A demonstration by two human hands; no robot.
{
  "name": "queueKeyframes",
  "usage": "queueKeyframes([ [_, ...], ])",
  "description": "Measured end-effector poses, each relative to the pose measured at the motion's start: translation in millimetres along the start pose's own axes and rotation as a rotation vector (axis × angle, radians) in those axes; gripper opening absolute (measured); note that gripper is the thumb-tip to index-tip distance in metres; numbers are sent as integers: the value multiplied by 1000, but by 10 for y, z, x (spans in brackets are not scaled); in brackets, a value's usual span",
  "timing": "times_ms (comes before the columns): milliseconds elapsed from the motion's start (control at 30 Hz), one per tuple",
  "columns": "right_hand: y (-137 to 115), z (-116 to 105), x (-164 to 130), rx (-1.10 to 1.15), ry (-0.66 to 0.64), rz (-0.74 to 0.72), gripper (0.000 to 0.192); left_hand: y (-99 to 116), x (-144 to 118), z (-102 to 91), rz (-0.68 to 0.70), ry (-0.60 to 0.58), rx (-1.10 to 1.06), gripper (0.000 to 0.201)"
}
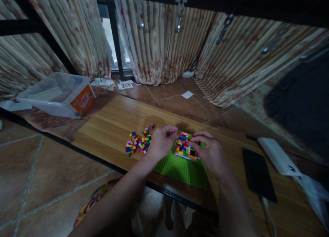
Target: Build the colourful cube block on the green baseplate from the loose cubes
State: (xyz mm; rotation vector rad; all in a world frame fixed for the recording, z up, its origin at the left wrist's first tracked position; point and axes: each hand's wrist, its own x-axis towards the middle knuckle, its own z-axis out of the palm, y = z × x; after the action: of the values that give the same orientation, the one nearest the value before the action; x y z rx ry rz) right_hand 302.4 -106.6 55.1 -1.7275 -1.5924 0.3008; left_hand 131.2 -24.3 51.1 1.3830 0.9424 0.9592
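A block built of many small coloured toy bricks (183, 146) stands on a green studded baseplate (183, 170) on the wooden table. My left hand (161, 141) is at the block's far left corner, its thumb and fingers closed in a pinch around a small pink brick (175, 131). My right hand (209, 149) reaches over the block's right side. Its thumb and index finger come together at the top surface; whatever lies between them is too small to make out. Left of my left hand lies a loose pile of coloured bricks (133, 142), several of them joined.
A clear plastic box (55, 96) with an orange label stands at the far left. On the right of the wooden table (102, 127) are a black phone (258, 173) with a white cable and a long white object (279, 156). Curtains hang behind.
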Motion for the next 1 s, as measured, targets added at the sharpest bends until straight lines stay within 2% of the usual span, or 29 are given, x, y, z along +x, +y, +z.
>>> queueKeyframes([
  [233,-34,41,32,0,51,31,15,-13,-11,3,29,9,26,13],
  [433,-58,36,31,48,15,80,14,22,-16,7,14,17,36,13],
  [767,-4,77,13,40,24,20,13,4,-18,37,35,18,-7,9],
  [900,-18,58,-8,72,22,48,12,-9,-30,39,91,-23,-11,7],
  [1000,-48,8,-5,76,92,43,14,-16,-45,34,105,-69,-12,9],
])
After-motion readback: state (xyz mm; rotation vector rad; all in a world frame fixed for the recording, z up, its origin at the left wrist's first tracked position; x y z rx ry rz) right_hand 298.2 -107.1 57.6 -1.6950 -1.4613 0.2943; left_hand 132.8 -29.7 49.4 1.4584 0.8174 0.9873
